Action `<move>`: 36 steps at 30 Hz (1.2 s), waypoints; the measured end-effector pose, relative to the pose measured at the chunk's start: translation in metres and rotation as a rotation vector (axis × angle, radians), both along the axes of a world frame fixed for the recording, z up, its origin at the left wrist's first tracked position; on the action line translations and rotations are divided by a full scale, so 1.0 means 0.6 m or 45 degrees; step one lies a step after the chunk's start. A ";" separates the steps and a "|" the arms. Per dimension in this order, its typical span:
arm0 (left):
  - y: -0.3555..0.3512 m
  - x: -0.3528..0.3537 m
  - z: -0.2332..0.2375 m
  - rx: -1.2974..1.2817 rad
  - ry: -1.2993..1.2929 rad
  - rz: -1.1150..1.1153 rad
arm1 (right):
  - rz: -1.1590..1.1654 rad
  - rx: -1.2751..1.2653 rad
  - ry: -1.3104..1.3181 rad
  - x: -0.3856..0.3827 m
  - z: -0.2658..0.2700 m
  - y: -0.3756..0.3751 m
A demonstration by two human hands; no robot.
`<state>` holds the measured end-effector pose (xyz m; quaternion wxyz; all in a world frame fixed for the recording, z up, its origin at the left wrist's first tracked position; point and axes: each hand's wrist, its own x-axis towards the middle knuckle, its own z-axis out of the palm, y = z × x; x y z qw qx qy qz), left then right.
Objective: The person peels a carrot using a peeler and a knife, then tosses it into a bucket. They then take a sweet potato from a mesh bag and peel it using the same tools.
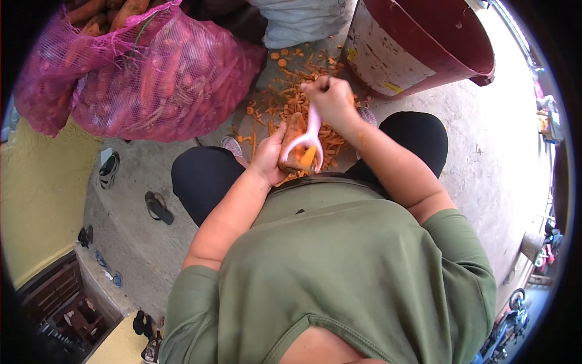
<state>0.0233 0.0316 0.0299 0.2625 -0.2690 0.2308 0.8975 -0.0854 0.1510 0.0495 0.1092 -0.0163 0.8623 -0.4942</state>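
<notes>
Between my knees, my left hand (270,156) is closed around a carrot (293,128) held with its thick end toward me. The carrot's skin is brownish, with a brighter orange patch where it is peeled. My right hand (332,102) grips the handle of a pale pink Y-shaped peeler (313,124). The peeler's forked head lies over the near end of the carrot, and a strip of orange peel hangs at its blade. Below both hands, orange peelings (330,145) and a few round carrot slices are heaped on the ground.
A pink mesh sack (163,79) full of carrots stands at the upper left. A white sack (303,21) sits at the top middle. To the upper right is a large dark red bucket (394,54). Sandals (159,207) lie on the concrete floor at the left.
</notes>
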 end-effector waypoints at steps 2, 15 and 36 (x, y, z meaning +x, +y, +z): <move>0.004 0.000 -0.002 -0.003 0.039 -0.001 | 0.087 0.008 0.040 0.006 -0.004 -0.005; 0.002 0.005 -0.025 -0.051 -0.011 -0.079 | 0.147 -0.039 0.209 0.001 -0.019 -0.003; -0.006 0.010 -0.012 0.010 -0.040 -0.155 | -0.461 -0.104 0.028 -0.101 -0.090 0.059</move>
